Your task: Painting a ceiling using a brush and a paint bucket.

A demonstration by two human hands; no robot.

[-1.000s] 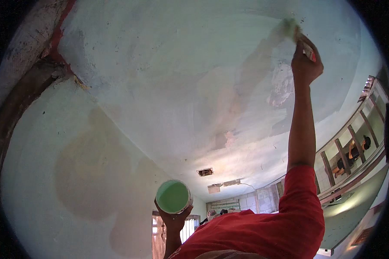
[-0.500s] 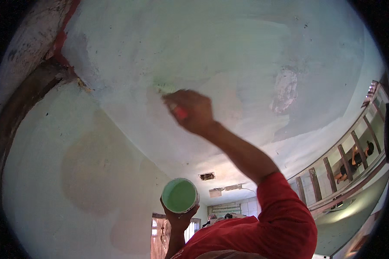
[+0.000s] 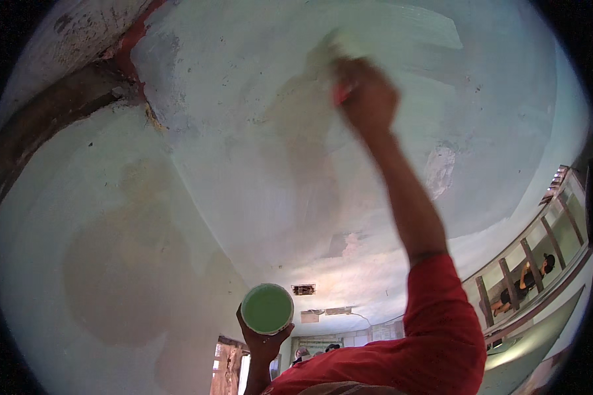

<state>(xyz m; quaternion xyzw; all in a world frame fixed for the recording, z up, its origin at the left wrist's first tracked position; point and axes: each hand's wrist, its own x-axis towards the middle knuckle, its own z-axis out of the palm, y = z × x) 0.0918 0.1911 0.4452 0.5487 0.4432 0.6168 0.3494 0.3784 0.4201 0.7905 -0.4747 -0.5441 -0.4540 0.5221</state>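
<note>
My left hand (image 3: 263, 343) is wrapped round the side of a round white tub (image 3: 288, 322), low in the view. Light green paint (image 3: 267, 307) fills the inside of it, and its mouth faces me. My right hand (image 3: 370, 99) is raised high against the wall (image 3: 244, 171), closed on a paintbrush (image 3: 341, 94) with a red handle. Motion smears the fingers and the bristle end, which is at a pale green painted area. Patchy light green and greyish coats cover the wall.
A wall corner runs down on the left, below a dark curved beam (image 3: 66, 99). Further down are a small wall opening (image 3: 304, 289) and a wooden door (image 3: 226, 368). At the right, another person (image 3: 524, 284) shows behind a row of wooden bars (image 3: 532, 264).
My right hand with the paintbrush has swept up and to the right along the wall. The tub in my left hand sits slightly lower and further left as the view shifted.
</note>
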